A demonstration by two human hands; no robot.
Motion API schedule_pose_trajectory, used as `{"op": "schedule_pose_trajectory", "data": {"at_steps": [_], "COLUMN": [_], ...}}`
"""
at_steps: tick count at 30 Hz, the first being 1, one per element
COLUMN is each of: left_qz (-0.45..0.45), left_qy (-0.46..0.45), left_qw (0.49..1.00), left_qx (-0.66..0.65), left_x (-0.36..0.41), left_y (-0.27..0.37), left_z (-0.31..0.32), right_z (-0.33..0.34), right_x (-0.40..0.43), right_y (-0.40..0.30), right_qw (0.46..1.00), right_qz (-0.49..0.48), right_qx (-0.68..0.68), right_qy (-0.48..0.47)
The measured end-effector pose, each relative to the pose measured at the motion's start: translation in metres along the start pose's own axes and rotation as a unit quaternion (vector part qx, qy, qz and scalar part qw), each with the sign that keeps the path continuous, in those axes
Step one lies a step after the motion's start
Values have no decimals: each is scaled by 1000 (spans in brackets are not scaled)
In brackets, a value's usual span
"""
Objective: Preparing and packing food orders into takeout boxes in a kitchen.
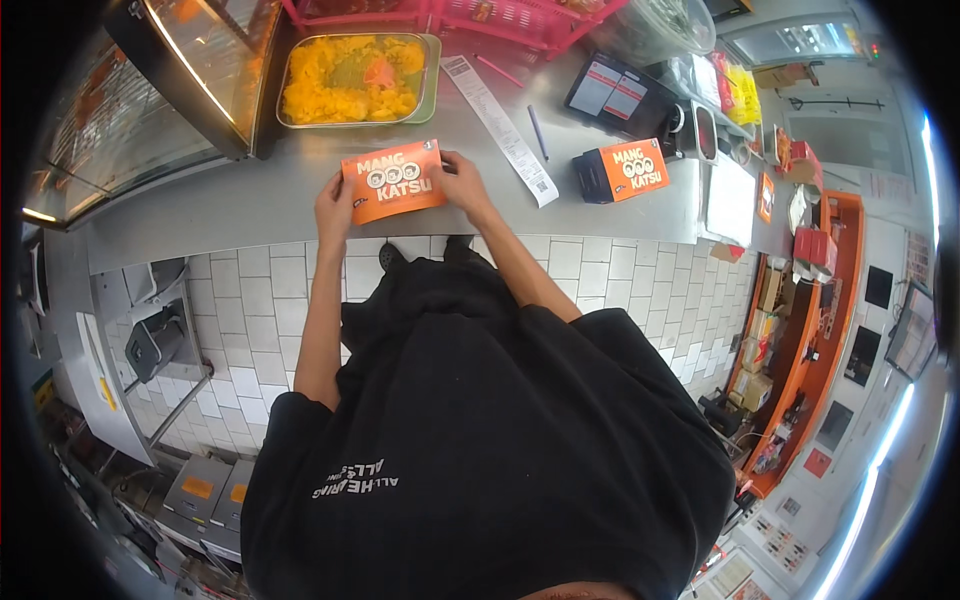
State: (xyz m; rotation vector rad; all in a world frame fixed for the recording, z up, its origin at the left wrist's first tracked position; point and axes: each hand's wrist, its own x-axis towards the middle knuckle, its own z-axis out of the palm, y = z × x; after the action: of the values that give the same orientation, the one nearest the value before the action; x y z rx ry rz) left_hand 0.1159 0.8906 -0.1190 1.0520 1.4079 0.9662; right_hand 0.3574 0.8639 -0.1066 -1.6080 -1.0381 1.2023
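Both hands hold an orange printed cardboard food box (395, 182) over the front part of the steel counter. My left hand (334, 208) grips its left edge, and my right hand (463, 182) has its right edge, fingers at the upper corner. A second orange box with dark sides (634, 171) rests on the counter to the right. Between the boxes lie a long printed paper receipt (502, 127) and a purple pen (538, 133). Behind the held box sits a metal tray of yellow food (352, 81) with a pinkish-orange piece in it. How far the held box is folded, I cannot tell.
A glass heated display case (202, 75) stands at the left of the steel counter (285, 202). Pink plastic baskets (510, 22) are at the back. A tablet on a stand (615, 90) and a clear plastic container (675, 26) stand to the right. Below the counter edge is a tiled floor (255, 300).
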Motion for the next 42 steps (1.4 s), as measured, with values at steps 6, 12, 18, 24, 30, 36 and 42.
{"op": "schedule_pose_trajectory", "data": {"at_steps": [6, 12, 18, 24, 30, 36, 42], "left_qz": [-137, -132, 326, 326, 401, 413, 358], "left_qy": [-24, -76, -199, -318, -226, -220, -249], "left_qw": [977, 974, 803, 776, 704, 727, 743], "left_qx": [160, 166, 457, 437, 541, 502, 508], "left_x": [-1, 9, 2, 16, -1, -1, 0], "left_y": [66, 41, 82, 57, 22, 45, 65], "left_z": [-25, -24, -9, -7, 1, 21, 32], "right_z": [-23, -22, -29, -18, -30, -24, -95], "right_x": [17, 19, 26, 37, 20, -15, -80], "right_y": [-50, -13, -62, -52, 29, 37, 19], "right_qw": [991, 991, 927, 773, 720, 845, 990], "right_qz": [104, 52, -243, -265, -521, -423, -79], "right_qx": [-77, -116, -265, -450, -401, -310, -111], "right_qy": [-19, -32, -109, -361, -221, -101, -36]}}
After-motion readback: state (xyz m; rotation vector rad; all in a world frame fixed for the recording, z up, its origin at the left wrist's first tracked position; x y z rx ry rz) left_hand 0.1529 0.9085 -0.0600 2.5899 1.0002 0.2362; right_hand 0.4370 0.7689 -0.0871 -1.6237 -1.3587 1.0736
